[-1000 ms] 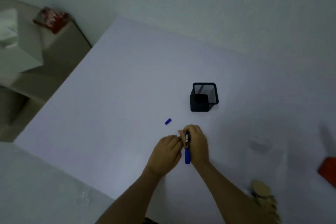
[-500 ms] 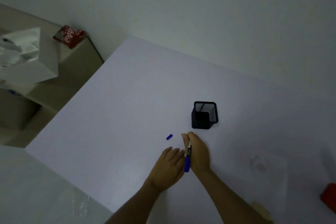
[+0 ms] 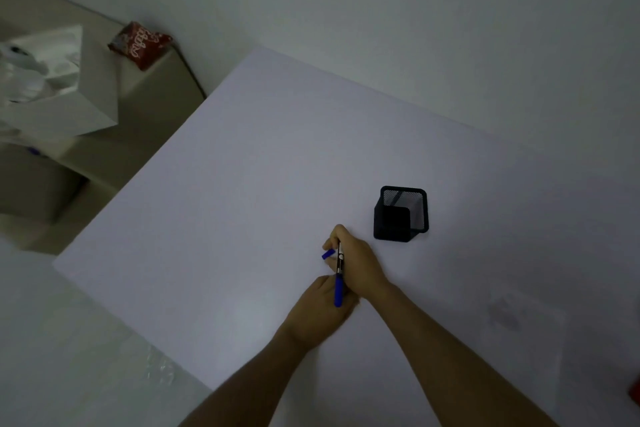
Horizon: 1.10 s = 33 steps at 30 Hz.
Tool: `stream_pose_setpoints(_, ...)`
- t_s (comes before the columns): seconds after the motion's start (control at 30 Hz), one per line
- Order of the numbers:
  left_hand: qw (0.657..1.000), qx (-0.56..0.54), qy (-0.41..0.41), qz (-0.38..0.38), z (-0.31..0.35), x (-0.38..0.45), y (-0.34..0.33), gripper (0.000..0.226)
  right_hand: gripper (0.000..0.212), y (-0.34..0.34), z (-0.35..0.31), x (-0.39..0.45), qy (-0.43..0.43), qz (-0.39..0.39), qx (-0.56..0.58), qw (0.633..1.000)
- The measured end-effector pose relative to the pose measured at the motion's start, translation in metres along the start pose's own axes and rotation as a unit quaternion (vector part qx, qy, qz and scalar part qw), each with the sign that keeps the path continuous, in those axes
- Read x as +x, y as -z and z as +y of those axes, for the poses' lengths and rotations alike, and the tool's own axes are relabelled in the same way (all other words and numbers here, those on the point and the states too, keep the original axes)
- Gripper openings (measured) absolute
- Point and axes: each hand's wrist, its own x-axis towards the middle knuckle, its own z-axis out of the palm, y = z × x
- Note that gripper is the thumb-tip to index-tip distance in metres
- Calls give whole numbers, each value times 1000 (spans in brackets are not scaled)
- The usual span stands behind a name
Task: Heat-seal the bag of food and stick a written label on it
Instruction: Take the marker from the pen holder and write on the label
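Note:
My right hand (image 3: 356, 263) is shut on a blue marker (image 3: 338, 282) and holds it upright over the white table (image 3: 242, 184). Its fingertips reach the small blue cap (image 3: 326, 255), which lies on the table just left of them. My left hand (image 3: 317, 314) rests palm down right behind the marker's rear end, and its fingers are hidden. A clear plastic bag (image 3: 519, 319) lies faintly visible at the right. No label shows.
A black mesh pen holder (image 3: 401, 213) stands just right of my hands. Something red (image 3: 635, 392) peeks in at the right edge. Off the table's left side are a white box (image 3: 59, 87) and a red snack pack (image 3: 140, 43).
My right hand has moved forward and left with the marker until its fingertips reach the blue cap. My left hand stayed behind. The view shifted down and left.

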Motion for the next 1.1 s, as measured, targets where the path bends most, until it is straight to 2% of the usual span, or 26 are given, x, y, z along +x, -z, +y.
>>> stream_pose_setpoints(0.1,998,60,-14,31,-3,0,11,27,14,2,-2,2,10,-14,-68,998)
stream_pose_setpoints(0.17,993,79,-72,59,-14,-2,9,17,15,2,-4,-2,26,11,-84,996)
stream_pose_setpoints(0.2,991,80,-68,81,-19,1,11,18,19,0,-4,-5,14,40,-86,995)
stream_pose_setpoints(0.27,987,19,25,155,-17,7,17,21,24,-3,-8,-7,14,76,-72,994)
stream_pose_setpoints(0.33,960,-84,135,231,-10,16,26,23,30,-4,-19,-13,-3,96,-5,995)
stream_pose_setpoints(0.4,939,-182,179,232,4,29,38,22,33,1,-38,-19,-16,100,71,992)
stream_pose_setpoints(0.47,932,-219,176,229,18,41,52,18,33,11,-55,-27,-37,138,98,985)
stream_pose_setpoints(0.53,925,-254,174,222,29,50,65,18,33,23,-68,-29,-22,167,135,976)
stream_pose_setpoints(0.67,884,-367,191,219,45,58,90,17,30,47,-86,-35,32,146,201,968)
stream_pose_setpoints(0.77,865,-403,178,239,58,65,116,18,11,66,-104,-47,44,179,247,951)
stream_pose_setpoints(0.87,860,-429,151,231,76,69,135,22,38,80,-118,-52,26,198,346,917)
stream_pose_setpoints(0.9,859,-434,144,230,83,70,139,22,41,86,-123,-53,27,207,372,904)
stream_pose_setpoints(1.0,855,-449,131,223,100,72,145,20,19,100,-132,-56,25,238,408,881)
stream_pose_setpoints(1.1,856,-458,114,211,113,72,146,21,8,107,-141,-60,27,237,385,892)
